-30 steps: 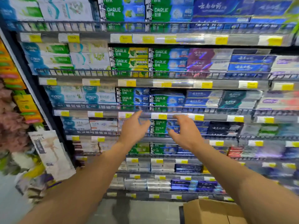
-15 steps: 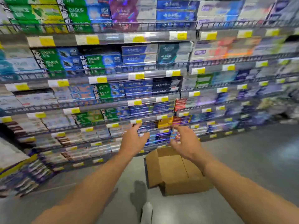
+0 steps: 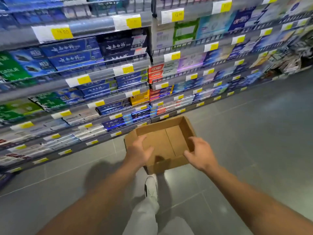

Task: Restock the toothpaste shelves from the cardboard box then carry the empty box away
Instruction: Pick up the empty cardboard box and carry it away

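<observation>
At the far left, the toothpaste shelves rise in tiers, packed with green Darlie cartons, then dark blue toothpaste cartons toward the middle, with yellow price tags clipped along each shelf edge. Further right sit red cartons and a yellow carton, and beyond them paler blue and white packs blur toward the far right end of the aisle.

On the grey tiled floor, just in front of the lowest shelves, stands the cardboard box, top open and its inside bare brown board.

The left hand is over the box's near-left corner, fingers spread and loosely bent; whether it touches the card cannot be told. Right of it, the right hand is at the box's right wall, fingers bent with the tips at the rim and the thumb pointing inward over the near edge; a firm grip is not clear through the blur.

Near and between the forearms, a white shoe and a pale trouser leg stand on the floor just short of the box.
</observation>
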`<state>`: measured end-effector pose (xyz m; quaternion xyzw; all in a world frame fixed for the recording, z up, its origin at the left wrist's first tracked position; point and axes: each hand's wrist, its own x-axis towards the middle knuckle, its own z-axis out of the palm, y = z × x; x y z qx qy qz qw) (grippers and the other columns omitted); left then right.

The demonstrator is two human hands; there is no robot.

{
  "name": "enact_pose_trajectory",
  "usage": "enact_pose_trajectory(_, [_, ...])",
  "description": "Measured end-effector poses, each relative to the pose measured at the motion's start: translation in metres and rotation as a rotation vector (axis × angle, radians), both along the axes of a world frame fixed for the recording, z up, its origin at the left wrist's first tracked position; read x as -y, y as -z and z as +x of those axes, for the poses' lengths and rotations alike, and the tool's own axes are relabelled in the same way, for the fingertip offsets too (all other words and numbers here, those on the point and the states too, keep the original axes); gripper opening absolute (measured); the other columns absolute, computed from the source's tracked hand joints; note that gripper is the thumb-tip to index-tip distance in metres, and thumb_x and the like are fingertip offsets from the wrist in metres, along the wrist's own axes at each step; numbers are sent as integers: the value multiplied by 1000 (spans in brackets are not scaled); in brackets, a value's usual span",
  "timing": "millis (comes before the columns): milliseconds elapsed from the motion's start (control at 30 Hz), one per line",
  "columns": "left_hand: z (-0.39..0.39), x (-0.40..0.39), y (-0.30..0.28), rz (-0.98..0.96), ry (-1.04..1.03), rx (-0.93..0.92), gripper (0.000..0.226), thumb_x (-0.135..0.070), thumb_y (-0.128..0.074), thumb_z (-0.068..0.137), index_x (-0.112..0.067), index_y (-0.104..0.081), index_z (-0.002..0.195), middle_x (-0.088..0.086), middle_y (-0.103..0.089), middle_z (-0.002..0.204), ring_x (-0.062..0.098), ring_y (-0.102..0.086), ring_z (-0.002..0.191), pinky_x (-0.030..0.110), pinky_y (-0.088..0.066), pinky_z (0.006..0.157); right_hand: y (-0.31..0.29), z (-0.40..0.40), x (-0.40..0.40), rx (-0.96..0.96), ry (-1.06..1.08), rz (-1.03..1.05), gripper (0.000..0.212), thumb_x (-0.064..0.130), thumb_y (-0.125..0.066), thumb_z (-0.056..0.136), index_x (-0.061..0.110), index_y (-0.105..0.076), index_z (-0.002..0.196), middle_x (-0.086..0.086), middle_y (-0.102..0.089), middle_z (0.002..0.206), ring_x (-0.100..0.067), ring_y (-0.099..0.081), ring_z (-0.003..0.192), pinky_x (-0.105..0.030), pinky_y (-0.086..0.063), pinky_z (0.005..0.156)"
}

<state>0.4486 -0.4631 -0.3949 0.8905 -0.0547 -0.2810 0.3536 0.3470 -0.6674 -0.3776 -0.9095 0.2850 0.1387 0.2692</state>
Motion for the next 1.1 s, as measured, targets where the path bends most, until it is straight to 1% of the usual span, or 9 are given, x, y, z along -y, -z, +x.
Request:
enact_pose_trajectory(333, [1,73,138,69,-100,-250,48,-32,-64,90,-20,-53,135,-3,-62,125,18,-58,115,22,-40,88,150,14,75,-230,236,249,55,34,-64,85,10,-52,133,-7,-57,132,-24,-56,117,-33,-44,98])
enact_pose_trajectory(433, [-13,92,196,35,-259,-356,49,-33,-68,88,-19,-56,133,0,-64,125,19,-58,116,32,-44,101,211,15,94,-292,388,367,40,25,-64,88,8,-55,123,-8,-61,120,-21,-57,101,-28,-43,89])
enact_pose_trajectory(500, [-25,103,242,42,-355,-392,43,-35,-69,85,-21,-61,125,-1,-68,116,18,-61,110,37,-47,100,253,16,106,-315,457,418,33,17,-62,90,4,-56,119,-12,-62,117,-27,-57,105,-27,-38,83])
enact_pose_trajectory(633, [-43,130,320,37,-451,-456,23,-28,-65,89,-24,-64,112,-11,-67,96,10,-63,94,12,-47,77,334,13,128,-354,410,468,33,31,-62,88,21,-56,119,0,-61,118,-20,-58,103,-32,-46,86])
enact_pose_trajectory(767, [-48,146,390,65,-549,-457,29,-25,-64,91,-21,-60,120,-3,-64,111,18,-60,108,27,-45,88,395,19,167,-334,343,447,26,28,-61,89,28,-52,115,8,-59,111,-9,-57,85,-23,-44,72])
enact_pose_trajectory(867, [-45,157,431,148,-537,-392,44,-24,-58,96,-17,-49,138,2,-57,129,20,-55,116,28,-41,89,435,27,200,-290,348,362,21,23,-61,88,28,-49,105,8,-57,99,-12,-55,85,-25,-42,73])
enact_pose_trajectory(967, [-30,164,464,207,-543,-301,50,-25,-58,95,-15,-44,142,8,-53,136,24,-51,121,32,-40,96,475,36,224,-220,334,269,36,20,-64,83,18,-56,118,-2,-61,108,-14,-61,88,-16,-49,70])
enact_pose_trajectory(1033, [-17,158,492,273,-514,-153,59,-28,-62,89,-9,-44,142,15,-48,141,33,-46,128,44,-39,106,502,43,236,-180,304,176,58,19,-65,81,12,-46,136,-10,-51,128,-25,-54,112,-30,-49,93])
enact_pose_trajectory(1100, [-1,149,515,370,-549,-45,73,-39,-62,84,-10,-37,145,20,-38,148,40,-39,132,53,-37,108,527,53,244,-165,271,116,76,26,-67,79,10,-33,145,-13,-41,138,-32,-44,123,-43,-44,102])
